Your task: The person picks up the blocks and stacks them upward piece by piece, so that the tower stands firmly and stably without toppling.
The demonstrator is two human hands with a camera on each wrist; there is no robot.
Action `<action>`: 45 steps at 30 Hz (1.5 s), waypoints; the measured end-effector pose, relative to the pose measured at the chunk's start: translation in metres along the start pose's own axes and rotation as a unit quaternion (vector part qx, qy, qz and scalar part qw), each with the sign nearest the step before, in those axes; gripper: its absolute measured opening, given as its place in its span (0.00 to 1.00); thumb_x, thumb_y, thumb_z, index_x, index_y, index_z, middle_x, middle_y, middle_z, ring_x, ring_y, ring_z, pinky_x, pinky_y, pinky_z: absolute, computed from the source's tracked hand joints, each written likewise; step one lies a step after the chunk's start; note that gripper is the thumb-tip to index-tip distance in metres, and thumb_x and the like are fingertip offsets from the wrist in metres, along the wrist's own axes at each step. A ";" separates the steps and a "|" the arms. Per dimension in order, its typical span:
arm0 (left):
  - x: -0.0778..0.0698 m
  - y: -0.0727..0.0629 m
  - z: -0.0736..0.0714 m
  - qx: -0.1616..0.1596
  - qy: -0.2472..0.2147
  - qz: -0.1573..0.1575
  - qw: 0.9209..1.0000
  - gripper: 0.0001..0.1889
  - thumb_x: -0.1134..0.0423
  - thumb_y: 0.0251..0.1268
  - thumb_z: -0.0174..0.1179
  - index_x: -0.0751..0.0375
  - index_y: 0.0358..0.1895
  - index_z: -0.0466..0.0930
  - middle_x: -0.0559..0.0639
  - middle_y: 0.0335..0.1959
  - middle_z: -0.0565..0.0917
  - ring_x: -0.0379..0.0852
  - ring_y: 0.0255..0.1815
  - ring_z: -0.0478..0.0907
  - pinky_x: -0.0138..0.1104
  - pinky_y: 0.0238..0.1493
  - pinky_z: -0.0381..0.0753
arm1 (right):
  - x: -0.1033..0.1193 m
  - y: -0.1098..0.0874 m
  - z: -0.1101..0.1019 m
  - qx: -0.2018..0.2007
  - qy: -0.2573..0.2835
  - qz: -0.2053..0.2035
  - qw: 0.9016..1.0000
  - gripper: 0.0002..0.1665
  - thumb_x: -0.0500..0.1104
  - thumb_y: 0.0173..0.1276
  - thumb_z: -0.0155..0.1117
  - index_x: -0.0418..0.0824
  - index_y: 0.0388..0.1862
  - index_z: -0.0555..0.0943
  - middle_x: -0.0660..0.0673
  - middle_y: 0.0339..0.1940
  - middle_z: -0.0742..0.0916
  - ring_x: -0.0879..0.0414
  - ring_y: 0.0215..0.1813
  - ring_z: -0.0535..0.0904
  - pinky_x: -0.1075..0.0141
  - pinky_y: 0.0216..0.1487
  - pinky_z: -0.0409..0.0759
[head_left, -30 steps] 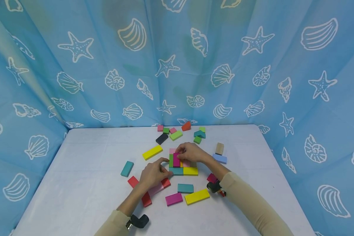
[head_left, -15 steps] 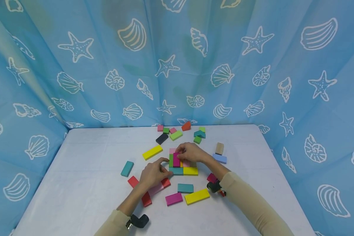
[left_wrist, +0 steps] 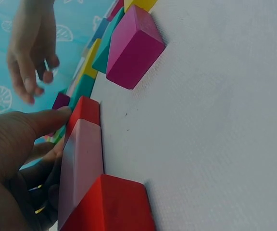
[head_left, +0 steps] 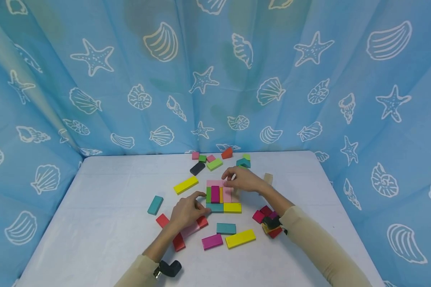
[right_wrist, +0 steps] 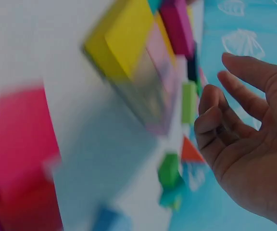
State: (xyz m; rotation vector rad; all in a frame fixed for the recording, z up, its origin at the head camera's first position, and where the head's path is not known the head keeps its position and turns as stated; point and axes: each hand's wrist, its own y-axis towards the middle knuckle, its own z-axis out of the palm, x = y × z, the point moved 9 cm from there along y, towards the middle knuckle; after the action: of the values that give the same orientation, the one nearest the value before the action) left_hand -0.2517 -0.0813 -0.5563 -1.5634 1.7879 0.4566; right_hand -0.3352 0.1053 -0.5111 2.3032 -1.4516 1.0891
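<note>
A flat block arrangement lies mid-table: a teal block [head_left: 214,207] and a yellow block [head_left: 232,207] along the front, a pink block [head_left: 227,195] behind, green and orange strips between. On top sits a magenta block [head_left: 215,194]. My left hand [head_left: 184,210] rests at the arrangement's left side, thumb tip by the teal block, fingers loosely bent, gripping nothing visible. Above the back right corner hovers my right hand [head_left: 243,180]; the right wrist view shows its palm and fingers [right_wrist: 244,96] holding nothing.
Red blocks [head_left: 179,242] and a pink one lie under the left forearm. Nearer me are a loose teal block [head_left: 226,228], a magenta block [head_left: 212,241] and a long yellow block [head_left: 240,239]. Several small blocks stand at the back; a red cluster [head_left: 275,232] lies right.
My right hand has let go of the magenta block and lifted away to the right and back. The magenta block stays on the arrangement. My left hand has not visibly moved.
</note>
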 end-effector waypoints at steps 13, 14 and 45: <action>-0.002 -0.002 -0.002 -0.011 -0.002 0.011 1.000 0.31 0.46 0.60 0.71 0.46 0.66 0.75 0.39 0.27 0.82 0.41 0.24 0.75 0.32 0.27 0.73 | -0.073 -0.059 -0.052 0.001 -0.068 0.065 0.996 0.16 0.41 0.69 0.69 0.41 0.54 0.82 0.48 0.41 0.84 0.53 0.41 0.77 0.62 0.45 0.83; -0.001 -0.002 -0.001 -0.010 -0.002 0.011 1.000 0.31 0.46 0.60 0.71 0.46 0.66 0.75 0.39 0.27 0.82 0.41 0.24 0.75 0.32 0.27 0.72 | -0.078 -0.062 -0.052 0.005 -0.074 0.069 0.995 0.16 0.41 0.68 0.69 0.40 0.54 0.83 0.47 0.41 0.84 0.53 0.41 0.78 0.62 0.46 0.83; 0.000 -0.001 -0.001 -0.007 0.001 0.010 1.000 0.31 0.46 0.60 0.71 0.45 0.66 0.75 0.38 0.27 0.81 0.41 0.24 0.75 0.32 0.27 0.72 | -0.084 -0.074 -0.034 0.018 -0.154 0.072 0.985 0.23 0.39 0.60 0.77 0.47 0.53 0.80 0.49 0.42 0.81 0.54 0.44 0.77 0.61 0.48 0.85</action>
State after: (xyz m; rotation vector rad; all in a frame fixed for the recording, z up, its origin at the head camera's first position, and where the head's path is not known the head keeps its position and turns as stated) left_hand -0.2510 -0.0819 -0.5552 -1.5573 1.8067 0.4789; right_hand -0.3088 0.2176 -0.5293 2.5134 -1.7440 0.8246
